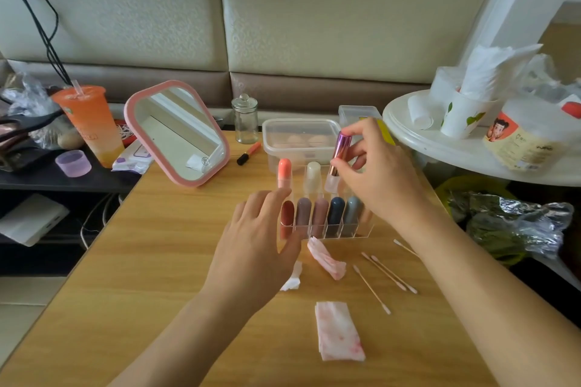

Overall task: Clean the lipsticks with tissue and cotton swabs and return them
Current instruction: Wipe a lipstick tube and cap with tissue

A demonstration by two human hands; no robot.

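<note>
A metallic purple lipstick [340, 147] gleams above a clear organiser [364, 229] of lipsticks [336, 210] capped rust, mauve, navy and grey; pink-blotched white tissues [338, 331] dot the honey wood-grain desk [157, 276], near a pink-framed mirror [179, 133].

Pink-framed mirror [179, 133] standing tilted at eleven o'clock on the wooden table [157, 260]; lidded glass jar [244, 119] standing at twelve; orange straw cup [89, 125] sitting at ten, off-table
</note>
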